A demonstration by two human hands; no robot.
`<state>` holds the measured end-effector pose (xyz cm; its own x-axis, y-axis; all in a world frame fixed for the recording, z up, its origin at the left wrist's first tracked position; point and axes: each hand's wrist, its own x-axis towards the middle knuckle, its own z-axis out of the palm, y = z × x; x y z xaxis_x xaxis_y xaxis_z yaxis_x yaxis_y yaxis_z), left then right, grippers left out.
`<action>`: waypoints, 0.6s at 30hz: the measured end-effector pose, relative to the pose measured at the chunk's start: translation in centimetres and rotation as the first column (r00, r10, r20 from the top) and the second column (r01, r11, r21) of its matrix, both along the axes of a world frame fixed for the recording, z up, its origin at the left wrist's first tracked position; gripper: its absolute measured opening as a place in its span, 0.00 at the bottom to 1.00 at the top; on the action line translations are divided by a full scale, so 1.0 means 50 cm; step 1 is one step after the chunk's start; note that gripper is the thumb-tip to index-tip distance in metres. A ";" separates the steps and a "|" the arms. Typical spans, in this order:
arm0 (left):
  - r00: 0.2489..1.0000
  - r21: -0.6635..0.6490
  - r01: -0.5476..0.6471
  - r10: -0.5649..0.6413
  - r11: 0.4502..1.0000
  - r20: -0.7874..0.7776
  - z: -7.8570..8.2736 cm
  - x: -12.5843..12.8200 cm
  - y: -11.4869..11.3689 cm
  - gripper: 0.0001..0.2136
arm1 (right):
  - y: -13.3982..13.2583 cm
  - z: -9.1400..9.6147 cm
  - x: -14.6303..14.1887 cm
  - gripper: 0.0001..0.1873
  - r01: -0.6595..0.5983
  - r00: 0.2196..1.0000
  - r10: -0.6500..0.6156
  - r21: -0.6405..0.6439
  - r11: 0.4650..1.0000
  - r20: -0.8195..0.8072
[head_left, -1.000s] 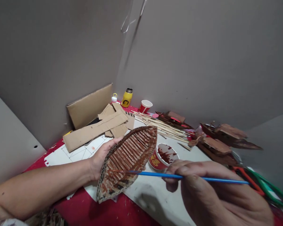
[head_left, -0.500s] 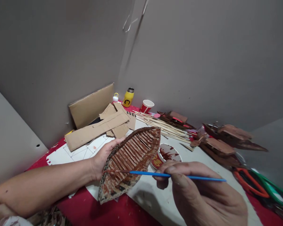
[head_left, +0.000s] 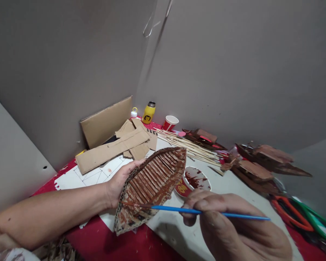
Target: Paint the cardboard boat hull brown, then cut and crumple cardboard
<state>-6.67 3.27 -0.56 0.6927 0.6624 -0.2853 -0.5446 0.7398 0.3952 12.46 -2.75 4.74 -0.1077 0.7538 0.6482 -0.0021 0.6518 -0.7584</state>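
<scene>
Head view shows the left forearm coming from the left side, almost level, with the left hand [head_left: 114, 186] bent around the outer left edge of a boat-shaped cardboard piece [head_left: 149, 185]. This left grip is closed on the piece, its fingers lying along the upper-left edge and partly hidden behind it. The right hand [head_left: 243, 226] comes from the lower right. Its grip pinches a blue paintbrush [head_left: 174, 208] between thumb and fingers, and the handle lies nearly horizontal.

The piece is just to the right of the left grip, tilted and raised over the tabletop [head_left: 119, 244]. Its long axis runs on a diagonal: one pointed end goes up and to the right, away from the left grip, and the other points down and to the left, below it. The ribbed brown face looks toward the camera. The brush tip reaches the left edge, close to the left grip; if it presses there, I cannot tell.

Between the piece and the right grip, a band of pale board [head_left: 171, 232] is seen. A paint cup [head_left: 182, 189] stands just beyond the right grip and limits the room there. Scissors [head_left: 292, 214] lie to the right of this grip.
</scene>
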 end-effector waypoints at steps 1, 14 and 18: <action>1.000 0.000 0.005 -0.005 1.000 0.004 -0.001 0.000 0.000 0.19 | -0.001 -0.001 0.000 0.04 -0.012 1.000 0.012 0.005 1.000 0.005; 0.999 -0.028 -0.004 0.005 1.000 0.040 0.007 0.001 -0.003 0.17 | 0.001 -0.027 0.011 0.11 0.234 0.969 -0.244 0.159 0.959 0.048; 0.999 -0.014 -0.031 0.031 0.999 0.035 0.005 0.001 -0.002 0.18 | -0.007 -0.028 0.015 0.16 0.224 0.953 -0.262 0.223 0.949 0.155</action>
<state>-6.63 3.16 -0.30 0.6815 0.6801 -0.2702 -0.5809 0.7273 0.3653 13.20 -3.11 3.34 -0.0667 0.6283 0.7751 0.3000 0.7535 -0.5850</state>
